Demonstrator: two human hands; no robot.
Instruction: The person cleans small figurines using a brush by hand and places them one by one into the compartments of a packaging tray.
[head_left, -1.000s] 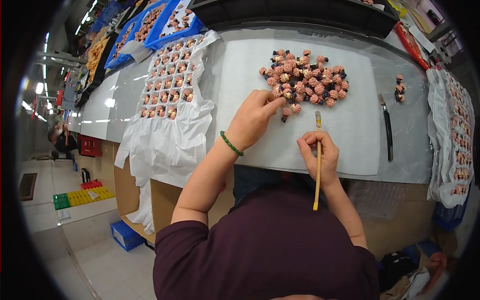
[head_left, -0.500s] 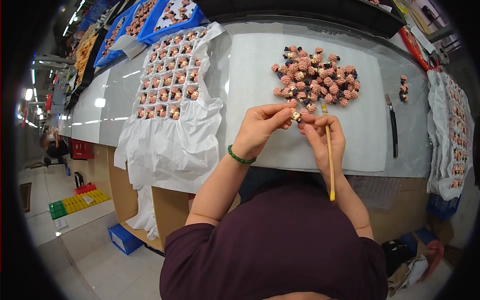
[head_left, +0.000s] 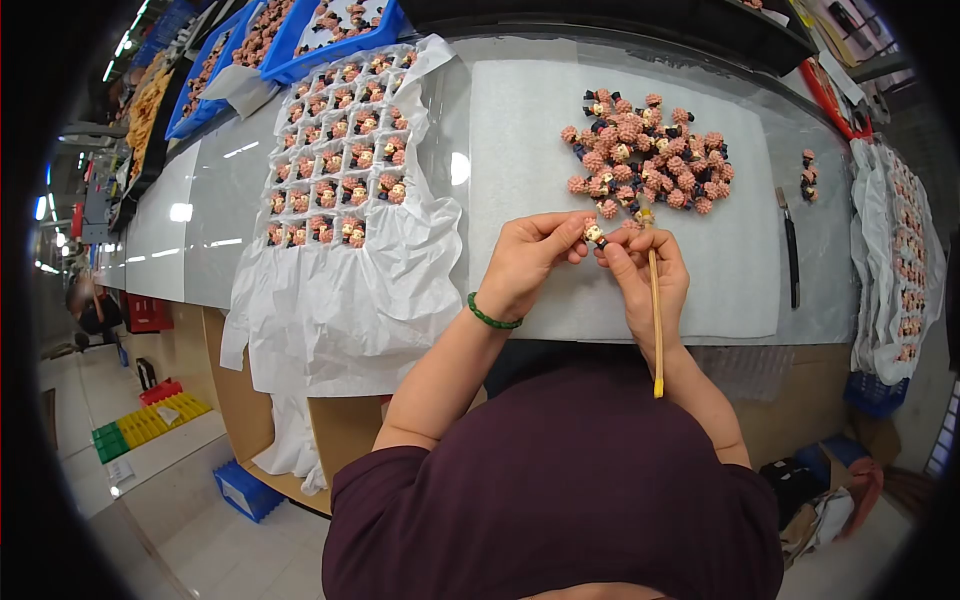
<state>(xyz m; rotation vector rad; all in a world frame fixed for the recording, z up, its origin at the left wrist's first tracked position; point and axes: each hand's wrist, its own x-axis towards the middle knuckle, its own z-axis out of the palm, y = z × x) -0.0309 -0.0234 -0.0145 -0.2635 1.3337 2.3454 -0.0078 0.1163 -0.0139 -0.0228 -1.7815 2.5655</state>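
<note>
Between the thumb and fingers of my left hand is a small figurine with pink curly hair, a pale face and a dark body. My right hand pinches the figurine's dark end from the other side. A thin wooden paintbrush also rests in my right hand, its yellow butt end pointing toward me and its tip up by the pile. Just beyond my fingers lies a heap of similar figurines on a white foam sheet.
Left of the sheet, a compartment tray of figurines sits on crumpled white paper. Blue bins of figurines stand at the back left. A black-handled tool and more figurines lie to the right, near another filled tray.
The figurine has turned slightly between my fingers, so its face shows more. The view has shifted a little; both hands keep their hold.
</note>
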